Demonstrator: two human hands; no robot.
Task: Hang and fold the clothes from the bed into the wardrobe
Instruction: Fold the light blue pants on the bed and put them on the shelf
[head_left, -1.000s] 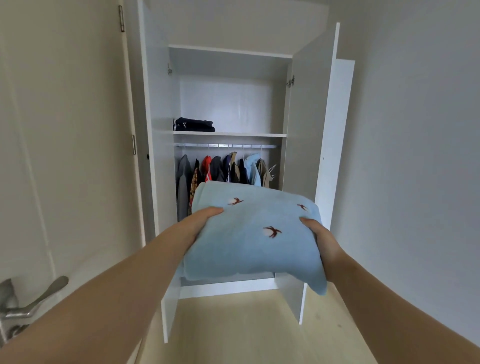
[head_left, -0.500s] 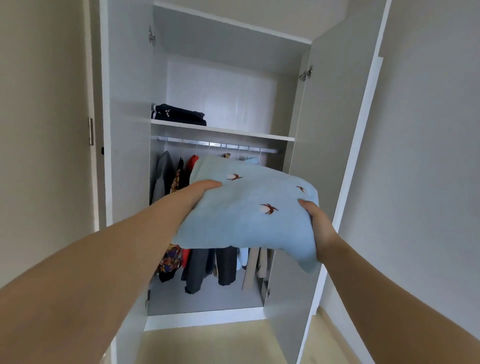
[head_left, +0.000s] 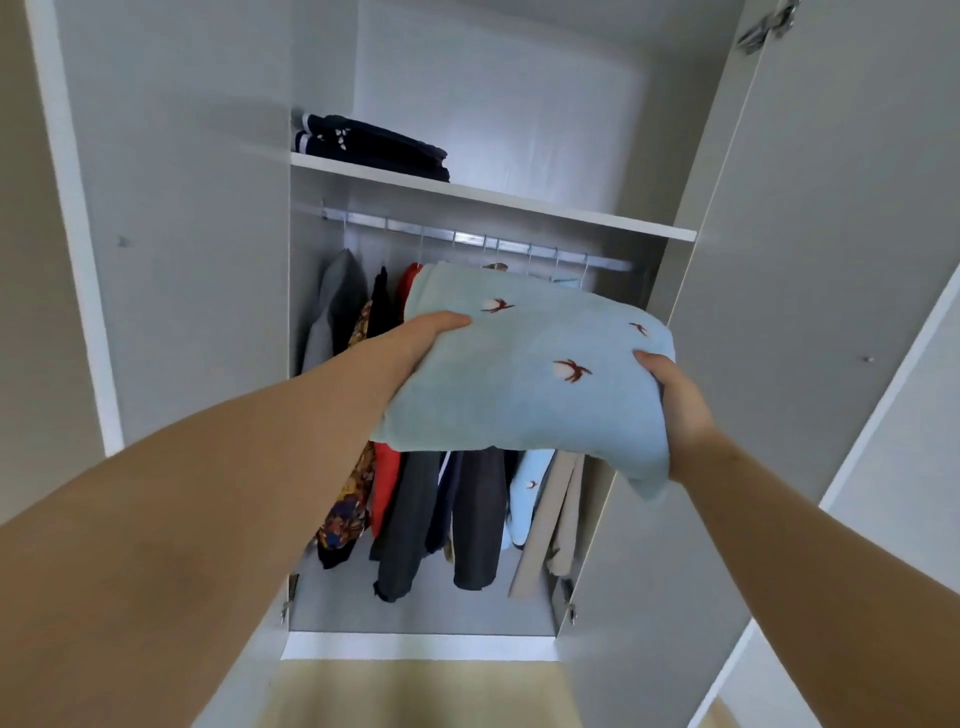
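- The person holds a folded light-blue garment (head_left: 524, 384) out in front of the open wardrobe (head_left: 182, 208), level with the hanging rail (head_left: 467, 239) and below the shelf (head_left: 519, 205). It touches neither.
- The left hand (head_left: 431, 338) grips the garment's left edge with the thumb lying flat on top. The fingers go underneath, out of sight.
- The right hand (head_left: 675, 395) grips the right edge the same way – thumb over, fingers hidden below – and a loose corner of cloth droops past that wrist.
- A dark folded stack (head_left: 374, 148) sits at the left end of the shelf, close to the front edge.
- Hung clothes (head_left: 467, 519) fill the rail below, partly hidden behind the garment.
- Step in hand, as a judgement: the folding is done and this is the carry to the shelf, with the set-down not yet made.
- The next move likely calls for lifting the bundle above the shelf's front edge and keeping it level so the folds hold. It then slides in to the right of the dark stack – or on top of it – before both hands let go.
- The drooping corner could catch on the shelf's front edge and pull the fold open.
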